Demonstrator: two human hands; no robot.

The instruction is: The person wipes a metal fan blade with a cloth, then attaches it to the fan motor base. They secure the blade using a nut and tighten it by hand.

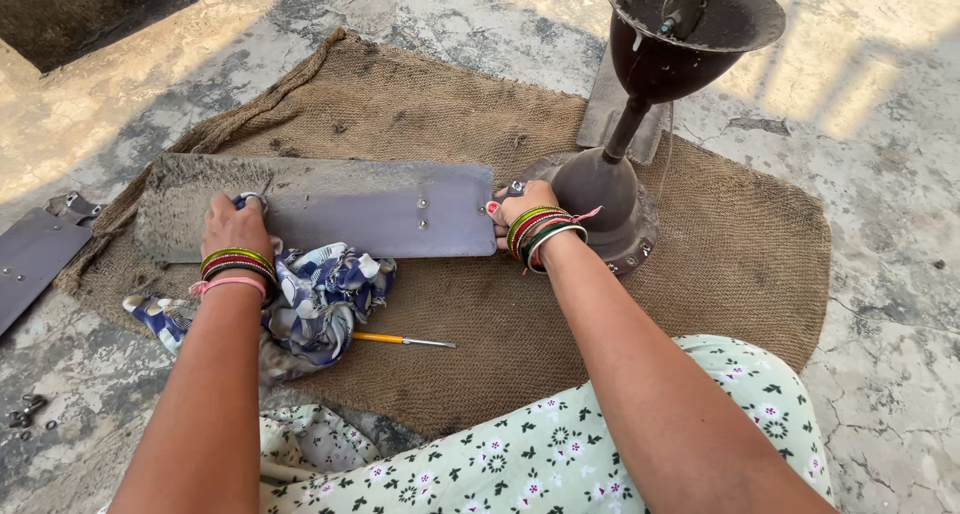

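On burlap sacking [640, 304], hands [232, 226] [520, 206] press cloth [320, 299] on fan blade [350, 206].

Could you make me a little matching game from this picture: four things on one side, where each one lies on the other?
Things:
1. fan blade
2. screwdriver
3. patterned cloth
4. loose screws

Places:
A. on the bare floor, far left
B. under the left wrist
C. held at both ends by the hands
D. alone on the sacking, near the lap

Pairs: 1-C, 2-D, 3-B, 4-A
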